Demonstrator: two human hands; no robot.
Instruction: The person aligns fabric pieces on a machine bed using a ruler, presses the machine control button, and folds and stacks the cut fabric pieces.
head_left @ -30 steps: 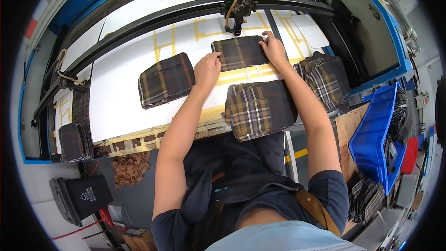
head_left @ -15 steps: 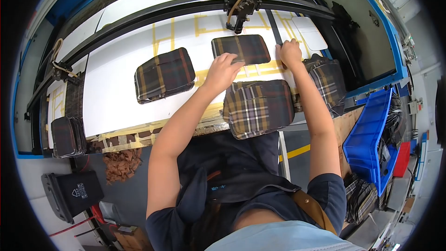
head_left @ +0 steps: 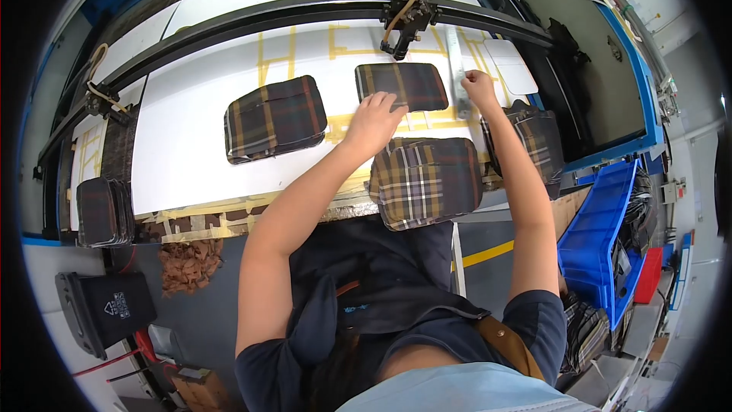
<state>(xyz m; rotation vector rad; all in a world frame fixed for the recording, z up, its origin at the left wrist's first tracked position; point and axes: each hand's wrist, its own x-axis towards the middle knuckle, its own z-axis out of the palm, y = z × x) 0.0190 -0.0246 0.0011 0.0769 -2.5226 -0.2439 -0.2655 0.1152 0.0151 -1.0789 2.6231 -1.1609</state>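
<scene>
My left hand [head_left: 373,123] lies with fingers stretched over the lower edge of a dark plaid fabric piece [head_left: 408,85] on the white work surface. To its right, my right hand [head_left: 479,90] is closed, its fingertips pinching the edge of a long, pale metal ruler [head_left: 455,69]. The ruler stands roughly upright in view, just right of the fabric piece. Nearer my body, a thick stack of plaid pieces [head_left: 427,183] overhangs the front edge. Another plaid stack [head_left: 276,118] sits to the left. Under my right forearm is a further plaid stack [head_left: 537,137], partly covered.
A black gantry rail [head_left: 290,17] with a machine head [head_left: 404,23] crosses above the surface. Yellow tape [head_left: 347,52] marks the board. A plaid stack [head_left: 104,212] stands at far left. A blue bin [head_left: 591,236] is at right, a black bin [head_left: 103,313] at lower left.
The ruler beside my right hand has gone from dark to pale, its face now catching light. My left hand stays on the fabric piece. The view has shifted slightly.
</scene>
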